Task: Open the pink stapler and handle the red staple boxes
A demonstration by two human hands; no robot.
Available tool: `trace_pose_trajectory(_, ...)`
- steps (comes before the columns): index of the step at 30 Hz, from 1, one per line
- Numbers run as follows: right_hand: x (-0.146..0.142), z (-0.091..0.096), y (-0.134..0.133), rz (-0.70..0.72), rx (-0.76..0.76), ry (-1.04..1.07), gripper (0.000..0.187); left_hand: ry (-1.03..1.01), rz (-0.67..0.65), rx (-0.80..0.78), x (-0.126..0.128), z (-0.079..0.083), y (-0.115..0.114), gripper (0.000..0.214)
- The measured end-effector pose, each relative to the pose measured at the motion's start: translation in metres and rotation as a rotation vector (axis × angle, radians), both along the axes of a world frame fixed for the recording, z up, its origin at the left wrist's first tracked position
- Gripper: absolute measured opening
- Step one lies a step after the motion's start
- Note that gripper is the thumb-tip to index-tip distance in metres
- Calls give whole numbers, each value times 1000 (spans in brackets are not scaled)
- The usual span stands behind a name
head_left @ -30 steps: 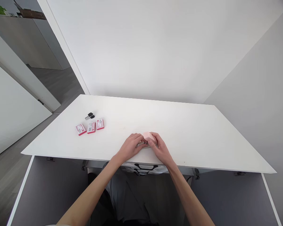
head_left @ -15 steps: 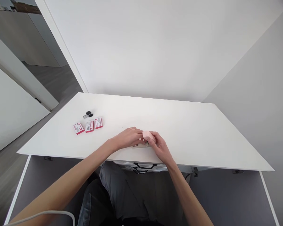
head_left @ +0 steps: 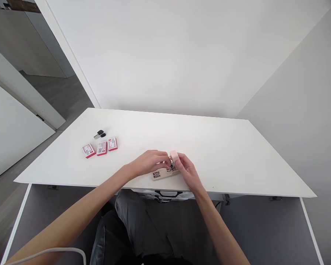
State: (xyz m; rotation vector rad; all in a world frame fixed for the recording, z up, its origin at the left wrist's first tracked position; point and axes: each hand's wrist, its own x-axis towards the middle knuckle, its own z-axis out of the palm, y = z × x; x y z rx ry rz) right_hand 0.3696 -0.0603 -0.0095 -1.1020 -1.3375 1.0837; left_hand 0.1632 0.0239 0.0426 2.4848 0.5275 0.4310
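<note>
A pale pink stapler (head_left: pixel 165 172) lies near the front edge of the white table (head_left: pixel 223 154), its top swung up and open. My right hand (head_left: pixel 186 170) grips the raised pink top. My left hand (head_left: pixel 150 162) rests over the stapler's base with its fingers curled, pinching at the metal part in the middle. Whether those fingers hold anything small is hidden. The base shows a dark label on its near end.
Three small red-and-white boxes (head_left: pixel 100 148) lie in a row at the table's left. A small black and silver object (head_left: pixel 99 134) sits just behind them. A black handle (head_left: pixel 168 194) shows under the table's front edge. A white wall stands behind.
The stapler's pink top has swung up, baring the base with its label. My left arm has shifted leftwards and the view has tilted slightly.
</note>
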Motion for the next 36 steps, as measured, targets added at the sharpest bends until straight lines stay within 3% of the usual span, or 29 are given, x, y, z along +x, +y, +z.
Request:
trace_pose_trajectory(8, -1, 2, 0, -21, -37, -4, 43, -199, 229, -155, -16, -15, -17, 26)
trace_pose_trajectory(11, -1, 2, 0, -17, -38, -2, 43, -227, 246, -62, -16, -21, -25, 26)
trace_pose_trajectory(16, -1, 0, 0, 0, -50, 12, 42, -157, 233, 224, -11, -27, -33, 28)
trace_pose_trajectory(18, -1, 0, -1, -2, -60, 16, 42, -167, 232, 249, -10, -25, -35, 26)
trace_pose_trajectory(21, -1, 0, -1, -16, -66, 13, 42, -270, 301, 103, -11, -21, -37, 21)
trace_pose_trajectory(25, -1, -1, -1, -27, -68, 13, 43, -462, 504, -273, -18, -21, -36, 20)
trace_pose_trajectory(29, -2, -2, 0, -35, -63, -6, 44, -623, 625, -589, -29, -31, -33, 29)
trace_pose_trajectory(36, -4, -1, -2, -54, -73, -64, 42, -799, 703, -789, -40, -48, -26, 37)
